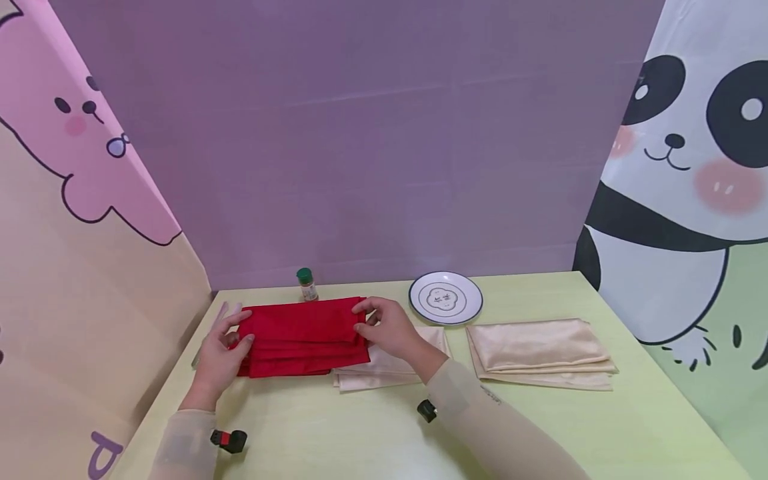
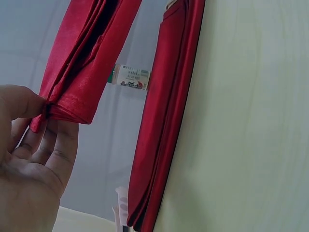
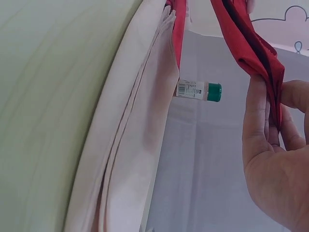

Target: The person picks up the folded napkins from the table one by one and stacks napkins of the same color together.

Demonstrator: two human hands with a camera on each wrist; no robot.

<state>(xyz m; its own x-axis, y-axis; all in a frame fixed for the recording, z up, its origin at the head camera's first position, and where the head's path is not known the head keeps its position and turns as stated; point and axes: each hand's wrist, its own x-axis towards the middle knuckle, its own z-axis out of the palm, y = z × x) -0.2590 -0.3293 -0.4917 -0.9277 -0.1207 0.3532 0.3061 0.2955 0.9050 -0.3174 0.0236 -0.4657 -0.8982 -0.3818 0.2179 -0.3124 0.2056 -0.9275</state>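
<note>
A folded red satin cloth (image 1: 300, 321) hangs between my hands, lifted off the table. My left hand (image 1: 217, 359) pinches its left end between thumb and fingers. At the other end my right hand (image 1: 391, 331) pinches the layers, which the right wrist view shows between thumb and fingers. Beneath it, a second folded red cloth (image 2: 161, 106) lies on the table, with a gap between the two in the left wrist view. A folded pale pink cloth (image 1: 384, 377) lies below my right hand, its left part next to the lower red cloth.
Farther right lies a folded champagne-coloured cloth (image 1: 540, 347). A white plate with a dark rim (image 1: 477, 300) stands at the back. Behind the red cloths is a small green-capped bottle (image 1: 307, 288). Pale, slim objects (image 1: 223, 312) show at the table's left edge, partly hidden.
</note>
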